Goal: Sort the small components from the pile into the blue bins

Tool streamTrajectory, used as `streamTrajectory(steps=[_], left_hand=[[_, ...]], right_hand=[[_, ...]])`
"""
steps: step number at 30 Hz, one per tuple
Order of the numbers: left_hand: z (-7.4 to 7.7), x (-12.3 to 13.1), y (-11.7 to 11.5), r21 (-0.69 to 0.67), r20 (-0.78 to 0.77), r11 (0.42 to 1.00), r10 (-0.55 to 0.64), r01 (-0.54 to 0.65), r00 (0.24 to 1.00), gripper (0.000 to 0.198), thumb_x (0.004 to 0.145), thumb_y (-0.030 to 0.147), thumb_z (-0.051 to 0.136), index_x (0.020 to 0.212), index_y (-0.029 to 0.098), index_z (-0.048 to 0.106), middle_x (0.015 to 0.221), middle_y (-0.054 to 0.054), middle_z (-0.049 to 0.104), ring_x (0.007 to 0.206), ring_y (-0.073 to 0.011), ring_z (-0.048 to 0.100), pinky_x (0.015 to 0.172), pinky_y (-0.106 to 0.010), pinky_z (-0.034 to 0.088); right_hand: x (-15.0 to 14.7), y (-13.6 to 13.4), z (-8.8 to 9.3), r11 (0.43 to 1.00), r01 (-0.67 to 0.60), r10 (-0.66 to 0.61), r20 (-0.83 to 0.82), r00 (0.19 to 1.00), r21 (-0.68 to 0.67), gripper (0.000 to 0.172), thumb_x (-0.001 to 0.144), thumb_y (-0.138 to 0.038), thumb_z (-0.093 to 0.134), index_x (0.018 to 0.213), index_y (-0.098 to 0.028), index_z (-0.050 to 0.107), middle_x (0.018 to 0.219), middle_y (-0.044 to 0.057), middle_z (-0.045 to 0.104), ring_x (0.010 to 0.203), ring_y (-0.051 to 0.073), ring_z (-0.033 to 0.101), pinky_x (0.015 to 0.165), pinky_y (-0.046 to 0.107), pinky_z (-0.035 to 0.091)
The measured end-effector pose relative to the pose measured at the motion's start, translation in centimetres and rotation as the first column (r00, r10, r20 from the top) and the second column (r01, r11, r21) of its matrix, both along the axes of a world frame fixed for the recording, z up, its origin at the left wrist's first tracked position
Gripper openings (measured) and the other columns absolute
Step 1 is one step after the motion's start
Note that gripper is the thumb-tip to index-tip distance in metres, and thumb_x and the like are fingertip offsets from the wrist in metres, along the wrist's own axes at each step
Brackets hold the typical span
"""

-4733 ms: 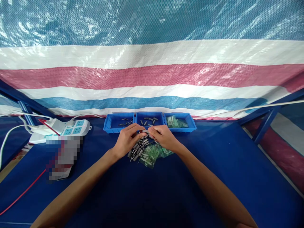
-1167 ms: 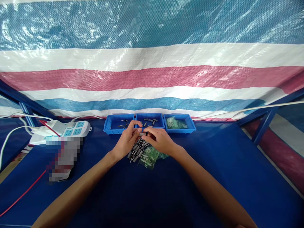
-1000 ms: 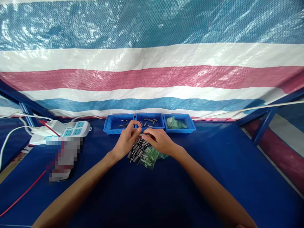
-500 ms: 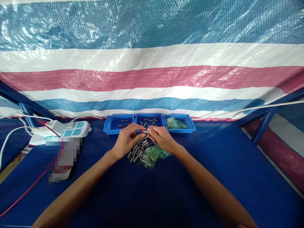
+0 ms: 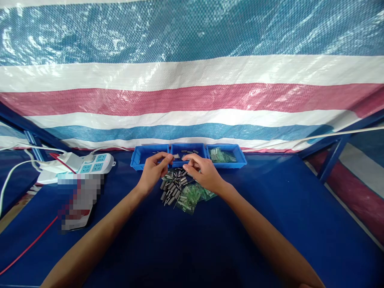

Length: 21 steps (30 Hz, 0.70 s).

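Left hand (image 5: 153, 171): grip pinched on a small grey part (image 5: 176, 156), barely legible, before the blue trays (image 5: 138, 164) at the surface's far edge. Grey pile (image 5: 173, 186): mid-surface, now uncovered. Right hand (image 5: 202, 173): grip state cannot be told. The hands have parted since earlier.

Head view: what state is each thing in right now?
Left hand, pinching small grey piece.
Right hand, open over dark grey parts pile.
Small green boards, heaped loose.
Three blue plastic trays, partly filled.
White power strip, plug inserted.
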<state>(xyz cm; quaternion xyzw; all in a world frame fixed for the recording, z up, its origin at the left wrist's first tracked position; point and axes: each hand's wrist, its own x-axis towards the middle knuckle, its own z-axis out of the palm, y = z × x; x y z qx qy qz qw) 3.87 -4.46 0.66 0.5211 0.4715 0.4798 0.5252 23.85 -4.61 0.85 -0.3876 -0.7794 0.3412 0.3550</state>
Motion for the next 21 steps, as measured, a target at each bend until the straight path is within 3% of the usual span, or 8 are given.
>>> streamTrajectory(steps=[3, 5, 10, 16, 21], left_hand=[[0.1, -0.5, 0.7, -0.192, 0.263, 0.981, 0.025, 0.027, 0.964, 0.031, 0.083, 0.043, 0.063, 0.077, 0.012, 0.06, 0.076, 0.0, 0.054, 0.038, 0.0016, 0.028, 0.037, -0.018, 0.019], [0.2, -0.6, 0.9, -0.258, 0.338, 0.963, 0.011, 0.081, 0.941, 0.031, 0.083, 0.043, 0.063, 0.078, 0.012, 0.059, 0.075, 0.001, 0.052, 0.038, 0.0025, 0.026, 0.037, -0.017, 0.019], [0.1, 0.3, 0.1, -0.201, 0.157, 0.969, -0.111, 0.141, 0.981, 0.036, 0.082, 0.045, 0.064, 0.077, 0.01, 0.062, 0.07, 0.0, 0.052, 0.039, 0.0011, 0.033, 0.038, -0.017, 0.016], [0.4, 1.1, -0.9, -0.123, -0.012, 0.967, -0.226, 0.223, 0.974, 0.039, 0.084, 0.048, 0.06, 0.071, 0.011, 0.062, 0.053, 0.002, 0.051, 0.038, -0.0026, 0.032, 0.04, -0.02, 0.019], [0.4, 0.9, -0.6, -0.135, -0.083, 0.961, -0.252, 0.24, 0.964, 0.045, 0.087, 0.053, 0.052, 0.074, 0.011, 0.063, 0.065, -0.002, 0.058, 0.038, -0.0032, 0.038, 0.04, -0.02, 0.023]], right_hand=[[0.0, 0.0, 0.0, 0.999, 0.031, -0.031, -0.02, 0.999, 0.027, 0.025, 0.092, -0.034, 0.051, 0.11, -0.017, 0.055, 0.074, -0.001, 0.055, 0.052, 0.008, 0.047, 0.054, 0.023, 0.037], [0.0, 0.0, 0.0, 0.998, 0.053, -0.052, -0.038, 0.998, 0.032, 0.025, 0.091, -0.033, 0.052, 0.11, -0.017, 0.055, 0.076, 0.0, 0.055, 0.051, 0.008, 0.048, 0.054, 0.023, 0.038], [-0.1, 0.0, -0.2, 0.998, 0.051, -0.049, -0.057, 0.997, 0.034, 0.027, 0.089, -0.034, 0.055, 0.111, -0.017, 0.057, 0.077, 0.001, 0.056, 0.053, 0.009, 0.049, 0.056, 0.023, 0.041], [-0.2, -0.1, 0.0, 0.997, 0.041, -0.037, -0.051, 0.998, 0.068, 0.019, 0.088, -0.031, 0.056, 0.1, -0.018, 0.064, 0.084, 0.005, 0.062, 0.063, 0.013, 0.054, 0.061, 0.026, 0.045], [0.0, 0.1, -0.1, 0.994, 0.043, -0.059, -0.168, 0.984, -0.101, 0.02, 0.086, -0.034, 0.059, 0.097, -0.018, 0.063, 0.08, 0.004, 0.061, 0.057, 0.012, 0.054, 0.056, 0.026, 0.045]])
